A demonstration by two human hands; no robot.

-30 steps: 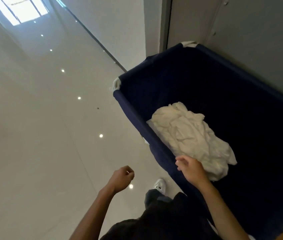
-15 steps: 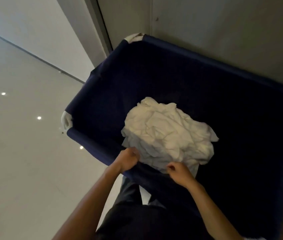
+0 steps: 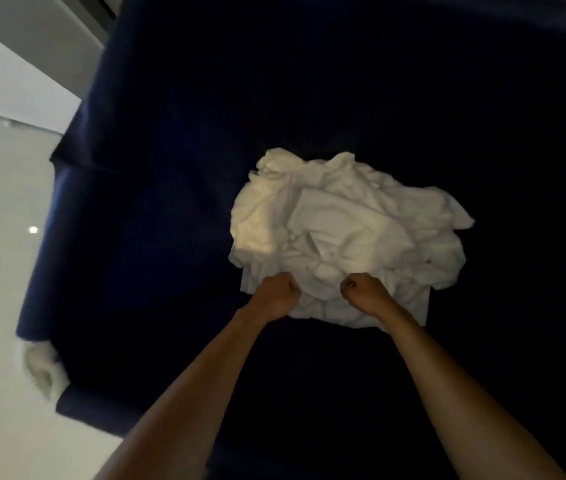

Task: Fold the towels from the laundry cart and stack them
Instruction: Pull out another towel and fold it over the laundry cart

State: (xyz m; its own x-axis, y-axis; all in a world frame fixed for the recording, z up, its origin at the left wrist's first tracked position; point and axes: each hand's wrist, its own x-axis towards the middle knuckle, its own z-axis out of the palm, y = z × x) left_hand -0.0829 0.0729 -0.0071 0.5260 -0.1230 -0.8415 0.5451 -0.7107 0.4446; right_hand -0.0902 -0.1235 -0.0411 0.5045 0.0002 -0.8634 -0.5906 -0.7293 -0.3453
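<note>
Crumpled white towel pile lies on the bottom of the navy fabric laundry cart. Left grip and right grip are both curled tight, clutching the pile's 6 o'clock edge, near each other, not touching.

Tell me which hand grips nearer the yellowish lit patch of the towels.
The left hand, at the near edge of the crumpled white towel pile, below that patch; the right hand grips farther away.

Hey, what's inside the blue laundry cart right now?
The cart holds a crumpled heap of white towels. The left hand and right hand grip its near edge. Anything beneath the heap is covered.
</note>
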